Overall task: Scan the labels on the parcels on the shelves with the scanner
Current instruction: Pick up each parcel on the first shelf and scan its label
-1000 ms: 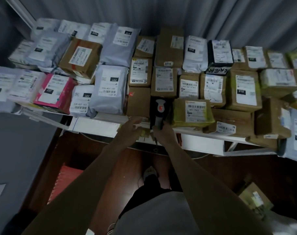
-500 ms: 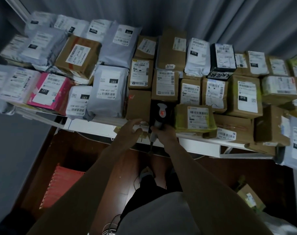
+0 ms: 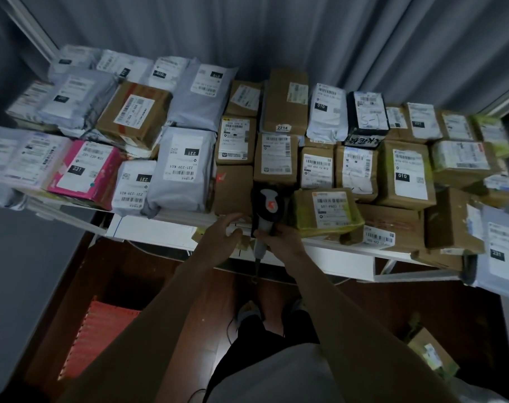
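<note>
A handheld barcode scanner (image 3: pixel 266 212) is gripped around its grey handle by the right hand (image 3: pixel 280 240), the fingers curled round it, with the black head and its orange mark raised just beyond the fingertips toward the parcels. The left hand (image 3: pixel 222 234) is held just left of the scanner at the front edge of the white shelf (image 3: pixel 151 229), its fingers loosely spread and bent, nothing being held; whether the fingertips touch the shelf edge cannot be told. Directly beyond the left fingers a plain brown box (image 3: pixel 232 189) with a small red mark is stood, and past the scanner head a labelled cardboard box (image 3: pixel 276 158) is placed. Just right of the right hand's fingers a yellow-green taped parcel (image 3: pixel 326 210) lies with its label facing up, partly overhanging a flat brown box (image 3: pixel 389 225). Further left of the left hand a grey poly mailer marked 231 (image 3: pixel 183 167), a smaller white mailer (image 3: pixel 132 184) and a pink parcel (image 3: pixel 84 170) are lined up along the shelf. Far beyond the fingers a black parcel (image 3: pixel 366 117) and a white mailer marked 010 (image 3: pixel 327 113) are stacked at the back before a grey curtain (image 3: pixel 305 33). Below the arms an orange-red ribbed crate (image 3: pixel 102 330) is seen on the dark wooden floor (image 3: pixel 148 280), and a small box (image 3: pixel 430 353) lies low to the right.
</note>
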